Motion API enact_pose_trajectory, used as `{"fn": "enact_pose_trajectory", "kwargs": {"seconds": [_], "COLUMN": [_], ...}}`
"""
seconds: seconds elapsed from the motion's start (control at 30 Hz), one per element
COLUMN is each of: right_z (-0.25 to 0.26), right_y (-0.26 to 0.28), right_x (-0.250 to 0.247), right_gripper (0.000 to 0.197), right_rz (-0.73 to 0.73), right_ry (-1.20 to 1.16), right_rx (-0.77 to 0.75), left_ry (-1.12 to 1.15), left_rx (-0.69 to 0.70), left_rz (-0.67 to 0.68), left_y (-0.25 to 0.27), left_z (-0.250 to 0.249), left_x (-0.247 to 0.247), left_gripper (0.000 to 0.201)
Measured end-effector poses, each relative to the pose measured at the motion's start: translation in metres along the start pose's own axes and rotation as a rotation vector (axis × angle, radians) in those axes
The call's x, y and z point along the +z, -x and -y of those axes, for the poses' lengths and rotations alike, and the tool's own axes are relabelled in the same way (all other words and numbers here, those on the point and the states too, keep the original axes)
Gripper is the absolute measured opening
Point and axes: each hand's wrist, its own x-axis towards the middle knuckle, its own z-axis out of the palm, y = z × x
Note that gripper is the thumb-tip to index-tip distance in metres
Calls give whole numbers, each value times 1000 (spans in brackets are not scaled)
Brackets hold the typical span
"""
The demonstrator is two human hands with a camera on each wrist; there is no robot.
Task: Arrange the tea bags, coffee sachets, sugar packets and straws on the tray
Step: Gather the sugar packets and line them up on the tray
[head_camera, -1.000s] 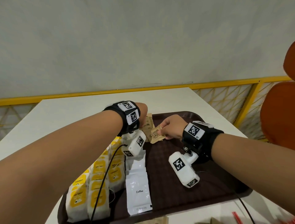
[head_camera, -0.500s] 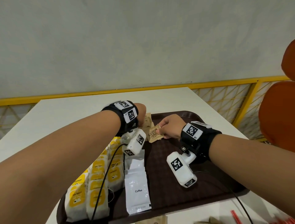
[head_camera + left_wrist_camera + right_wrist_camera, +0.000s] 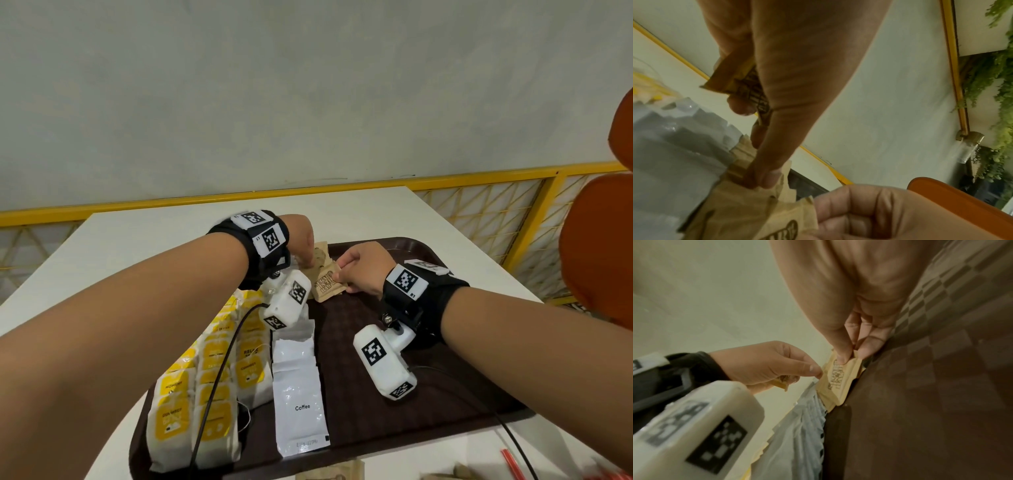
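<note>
Both hands work at the far end of the tray [image 3: 445, 404]: the right hand [image 3: 364, 270] pinches a brown sugar packet [image 3: 327, 286] lying beyond the coffee sachets [image 3: 299, 394], while the left hand [image 3: 301, 240] clutches more packets, its fingertip [image 3: 768, 177] pressing the pile.

Counted: one tray [image 3: 428, 246]; three rows of tea bags [image 3: 209, 387]; one overlapped row of coffee sachets [image 3: 299, 407]; sugar packets [image 3: 325, 284], number indeterminate.
</note>
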Motion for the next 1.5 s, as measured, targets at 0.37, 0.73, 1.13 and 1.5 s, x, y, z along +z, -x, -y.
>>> {"fn": "enact_pose_trajectory", "kwargs": {"seconds": [0.37,0.73,1.13,1.5], "right_z": [0,0,0,7], "right_y": [0,3,3,5], "right_x": [-3,-2,-3,-8], "right_gripper": [20,24,27,9], "right_rz": [40,74,97,-26], "right_ry": [-32,-60,-45,-65], "right_rx": [47,63,72,-64], "left_ry": [-112,-66,-30,816], "left_rx": [-7,-21,-11,47], "left_rz": [19,-2,-45,-116], "left_y": [3,3,8,25], "left_z": [-9,-5,2,16], "left_x": [7,7,6,-4], "left_gripper": [34,30,23,36]}}
